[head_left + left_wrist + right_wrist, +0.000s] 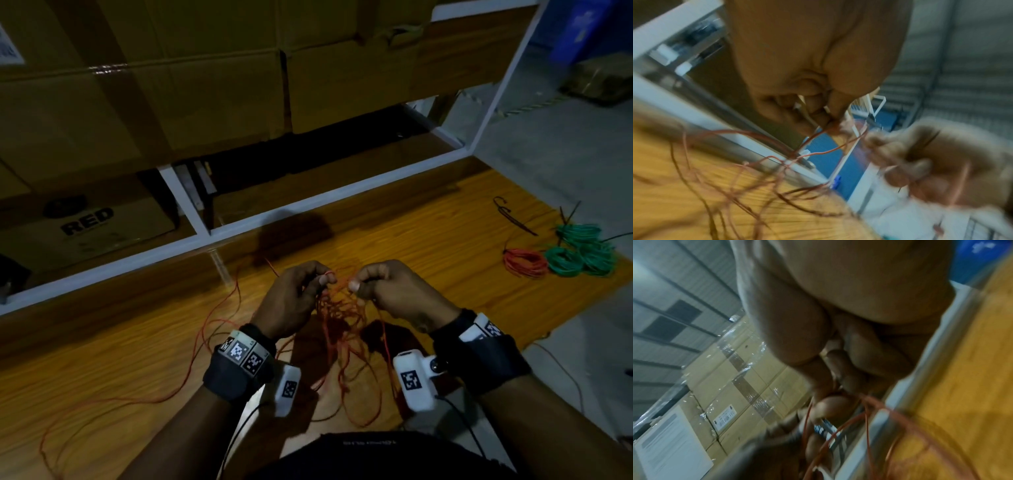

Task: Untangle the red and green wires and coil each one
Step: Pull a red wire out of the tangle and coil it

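1. Partly done, judging from the layout: green coils (582, 251) and one small red coil (525, 262) lying finished at the far right of the wooden table (428, 219), touching each other, well apart from the hands.
2. Near those coils: a few dark ties (517, 219) loose on the table. Purpose unclear, probably for binding coils.
3. Still open: a red wire tangle (342, 318) held up in front of the chest, with long loose red loops (205, 342) trailing down and left across the table.
4. No green strand visible in the held tangle; looks all red, though dim light and blur leave that uncertain.
5. Left hand (294, 298): fingers curled, thumb and forefinger pinching a red strand at the top of the tangle. Left wrist view confirms fingertips (830, 120) closed on a strand.
6. Right hand (394, 291): fingers curled, thumb and forefinger pinching another strand just beside the left pinch. Right wrist view too blurred for finger detail beyond curled.
7. Hands close together, nearly touching, strand stretched between them. Likely picking a knot apart.
8. Left to do: clear the knots, free the full length, wind into a coil, set by the others.
9. Risk: pulling hard likely to tighten knots; trailing loops prone to snagging.
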